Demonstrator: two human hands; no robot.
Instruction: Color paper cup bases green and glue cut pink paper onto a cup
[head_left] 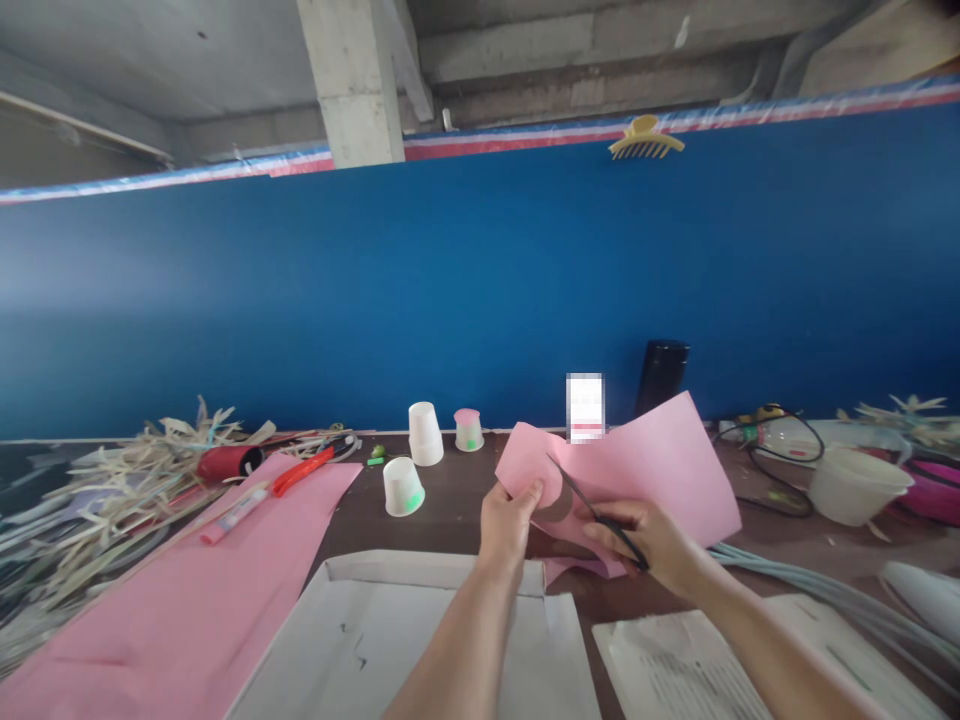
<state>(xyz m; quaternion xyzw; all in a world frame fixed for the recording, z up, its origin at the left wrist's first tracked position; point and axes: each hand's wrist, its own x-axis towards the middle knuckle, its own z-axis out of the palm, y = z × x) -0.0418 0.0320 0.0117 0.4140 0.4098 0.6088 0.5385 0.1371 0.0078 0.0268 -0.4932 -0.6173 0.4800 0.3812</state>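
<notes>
My left hand (508,520) pinches the left edge of a pink paper sheet (660,470), held up over the brown table (450,500). My right hand (651,545) grips black scissors (592,510), whose blades reach up into the sheet along a curved cut. A rounded flap of pink paper sits by my left thumb.
A long pink sheet (187,610) lies at the left with a glue stick (234,515), a red tool (304,470) and dried straw (97,490). Three white paper cups (424,432) stand behind. A white box lid (420,640), printed paper (697,660), cables (780,470), a white bowl (855,485) and a black cylinder (661,375) lie nearby.
</notes>
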